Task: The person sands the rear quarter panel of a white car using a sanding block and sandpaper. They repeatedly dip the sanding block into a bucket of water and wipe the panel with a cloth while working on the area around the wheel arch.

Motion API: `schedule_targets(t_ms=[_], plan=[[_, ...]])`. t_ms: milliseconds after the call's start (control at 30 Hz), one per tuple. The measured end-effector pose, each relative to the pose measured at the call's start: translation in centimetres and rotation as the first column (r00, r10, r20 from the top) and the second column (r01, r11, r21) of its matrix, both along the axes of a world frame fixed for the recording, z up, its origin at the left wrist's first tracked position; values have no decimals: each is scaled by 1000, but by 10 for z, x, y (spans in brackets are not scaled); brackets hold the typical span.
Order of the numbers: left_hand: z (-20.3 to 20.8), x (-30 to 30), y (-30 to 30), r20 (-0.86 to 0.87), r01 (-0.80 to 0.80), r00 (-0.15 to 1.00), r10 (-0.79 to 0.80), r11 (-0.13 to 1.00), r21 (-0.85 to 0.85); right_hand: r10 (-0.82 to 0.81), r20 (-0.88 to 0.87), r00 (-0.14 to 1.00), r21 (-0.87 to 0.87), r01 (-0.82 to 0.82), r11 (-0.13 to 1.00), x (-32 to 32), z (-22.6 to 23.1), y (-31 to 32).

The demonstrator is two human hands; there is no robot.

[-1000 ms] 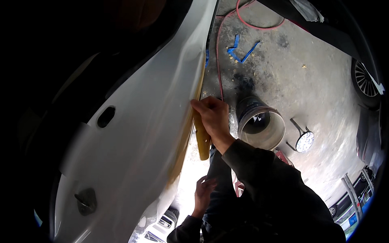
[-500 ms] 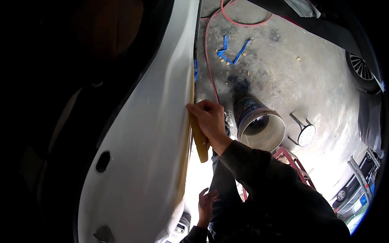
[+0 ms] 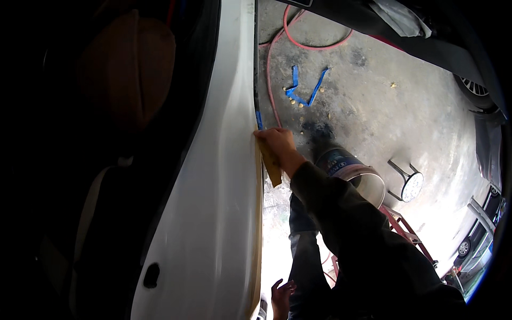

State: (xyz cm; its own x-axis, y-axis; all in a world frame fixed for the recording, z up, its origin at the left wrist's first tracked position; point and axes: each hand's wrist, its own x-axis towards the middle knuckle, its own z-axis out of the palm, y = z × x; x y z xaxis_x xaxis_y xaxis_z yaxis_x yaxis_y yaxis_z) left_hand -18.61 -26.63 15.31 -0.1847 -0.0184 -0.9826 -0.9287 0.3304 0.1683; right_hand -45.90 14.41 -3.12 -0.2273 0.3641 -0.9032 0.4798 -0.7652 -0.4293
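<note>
Presently, your right hand (image 3: pixel 278 144) pinches a yellow-tan strip (image 3: pixel 271 166) at its upper end, thumb and fingers closed on it with the thumb tip at the edge of the white car body panel (image 3: pixel 208 197). Strip: narrow, flat, matte, mustard-toned; brownish in the shade under your fingers. Its lower end hangs free below your hand, tilted down and to the right, apart from the panel edge, and finishes in a blunt, slightly slanted cut. Whether it is tape or abrasive paper, you cannot tell from this view.

Along the panel edge below your hand runs a thin band (image 3: pixel 257 256) of similar colour. Just above your thumb, blue tape (image 3: pixel 259 120) sits on that edge. Panel surface: pale, smooth, softly glossy, with a dark oval hole (image 3: pixel 151 276) low down.

Your left hand (image 3: pixel 281 298) is low in view, near your leg, fingers parted and loosely curled, no hold on anything visible.

Floor, to the right: tilted bucket (image 3: pixel 344 166) near your right sleeve; crumpled blue tape strips (image 3: pixel 316 88) farther up; red hose (image 3: pixel 314 49) looped beyond.
</note>
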Motion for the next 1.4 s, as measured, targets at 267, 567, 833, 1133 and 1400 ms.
schedule_targets(t_ms=[267, 567, 833, 1133, 1400], plan=[[-37, 54, -64, -68, -183, 978, 198, 965, 186, 69, 71, 995, 2, -70, 998, -20, -53, 16], [-5, 18, -24, -59, -105, 992, 112, 988, 111, 20, 14, 1000, -136, -17, 991, -16, -48, 12], [20, -25, 30, -38, 41, 999, -39, 999, 34, -107, -114, 988, -214, 80, 973, -11, -31, 13], [20, -26, 39, -35, 147, 989, -144, 984, 101, -27, -180, 983, -153, -1, 988, 40, 72, -29], [87, -100, 141, -607, 840, 85, -790, 384, -383, 38, -97, 995, -104, -48, 993, 212, 85, -55]])
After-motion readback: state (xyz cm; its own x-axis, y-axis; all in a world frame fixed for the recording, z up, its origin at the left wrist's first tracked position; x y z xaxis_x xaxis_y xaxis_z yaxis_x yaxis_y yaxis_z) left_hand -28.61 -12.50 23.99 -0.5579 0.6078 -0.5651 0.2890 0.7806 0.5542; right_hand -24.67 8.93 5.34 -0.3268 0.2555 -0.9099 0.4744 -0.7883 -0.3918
